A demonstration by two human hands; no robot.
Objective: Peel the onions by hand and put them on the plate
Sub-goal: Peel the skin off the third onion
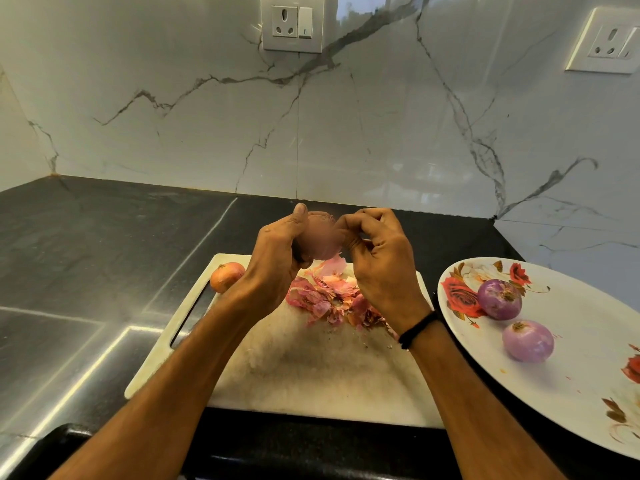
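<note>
Left hand [273, 251] wrapped round a blurry onion [320, 237] above the board, right hand [377, 258] fingers curled, pinching skin at its top. Peel pile [329, 292] mid cutting board [311, 375], unpeeled onion [227, 276] at its far left corner. Floral plate [571, 375] just right w/ 2 peeled onions [499, 299] near its left rim. Black counter [86, 254], marble wall [346, 133] w/ sockets [292, 22]

White marble wall [346, 133] (grey-veined) behind black counter [86, 237]

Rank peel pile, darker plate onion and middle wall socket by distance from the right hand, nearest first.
1. Peel pile, on the board under the right hand.
2. Darker onion, on the plate at right.
3. Wall socket, high up, behind.
</note>
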